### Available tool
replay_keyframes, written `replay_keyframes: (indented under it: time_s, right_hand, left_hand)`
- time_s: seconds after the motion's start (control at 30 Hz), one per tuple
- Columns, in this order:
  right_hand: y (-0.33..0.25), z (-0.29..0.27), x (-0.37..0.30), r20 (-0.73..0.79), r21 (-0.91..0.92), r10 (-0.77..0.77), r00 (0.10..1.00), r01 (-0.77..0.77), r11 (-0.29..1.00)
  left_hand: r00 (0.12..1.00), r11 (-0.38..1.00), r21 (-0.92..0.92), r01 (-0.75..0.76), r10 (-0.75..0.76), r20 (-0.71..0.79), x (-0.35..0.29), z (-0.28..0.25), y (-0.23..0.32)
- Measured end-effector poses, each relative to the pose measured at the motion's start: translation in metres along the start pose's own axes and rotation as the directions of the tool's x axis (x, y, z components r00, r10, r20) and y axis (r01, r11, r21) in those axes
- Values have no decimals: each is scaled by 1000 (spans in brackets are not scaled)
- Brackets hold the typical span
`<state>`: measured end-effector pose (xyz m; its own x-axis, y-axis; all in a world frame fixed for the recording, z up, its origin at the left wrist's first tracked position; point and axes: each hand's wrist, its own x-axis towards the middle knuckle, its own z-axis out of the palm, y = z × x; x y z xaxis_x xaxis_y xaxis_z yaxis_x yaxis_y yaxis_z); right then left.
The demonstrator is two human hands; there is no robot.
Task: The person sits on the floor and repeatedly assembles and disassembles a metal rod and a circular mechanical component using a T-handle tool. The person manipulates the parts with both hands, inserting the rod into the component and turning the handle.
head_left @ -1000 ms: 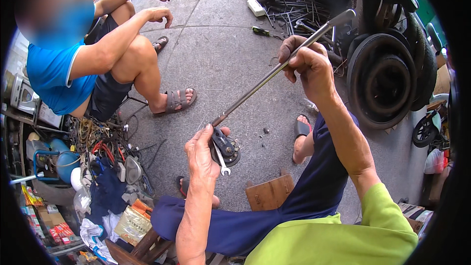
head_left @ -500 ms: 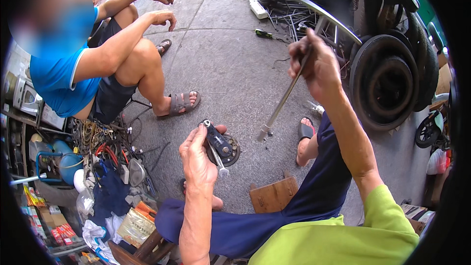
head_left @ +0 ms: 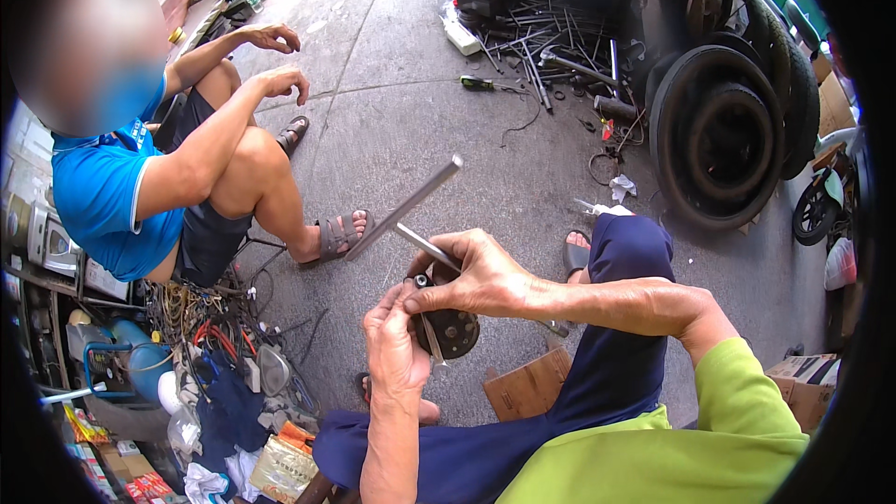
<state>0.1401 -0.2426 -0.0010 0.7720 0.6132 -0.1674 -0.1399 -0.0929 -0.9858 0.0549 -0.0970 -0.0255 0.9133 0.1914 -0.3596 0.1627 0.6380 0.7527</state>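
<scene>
Holding T-bar (head_left: 409, 206), right hand (head_left: 483, 282); black part (head_left: 459, 332), left hand (head_left: 394, 347).

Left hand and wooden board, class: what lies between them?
In the head view, a slim metal tool, the round black part and then grey floor show between the left hand and the wooden board.

The right hand (head_left: 478, 278) hides part of the shaft of the T-handled tool (head_left: 407, 207). Fingers of both hands cover portions of the dark round part (head_left: 458, 334); the left hand (head_left: 396, 347) conceals one end of the wrench (head_left: 433, 340). A seated person's (head_left: 117, 210) head is blurred. The lower edge truncates the green shirt (head_left: 672, 457).
</scene>
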Motion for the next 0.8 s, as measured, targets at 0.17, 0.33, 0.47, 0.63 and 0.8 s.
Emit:
replay_keyframes:
  time_s: [0.17, 0.33, 0.47, 0.63, 0.8]
  right_hand:
    - [1, -3, 1, 1, -83, 6, 1000, -6, 997]
    - [1, -2, -1, 17, -40, 17, 1000, -16, 999]
    - [-1, -2, -2, 12, -142, 25, 1000, -23, 990]
    - [16, -5, 7, 42, 49, 47, 998, -49, 998]
    - [15, -9, 4, 68, 73, 130, 989, -135, 988]
  left_hand:
    - [993, 996, -21, 92, -93, -76, -5, 1, 2]
    - [991, 993, 8, 122, -121, -57, -7, -2, 7]
    - [989, 989, -41, 144, -145, -38, -7, -3, 3]
    - [990, 990, 16, 141, -141, 1, -2, -5, 4]
    - [989, 984, 97, 147, -146, -24, -5, 5, 4]
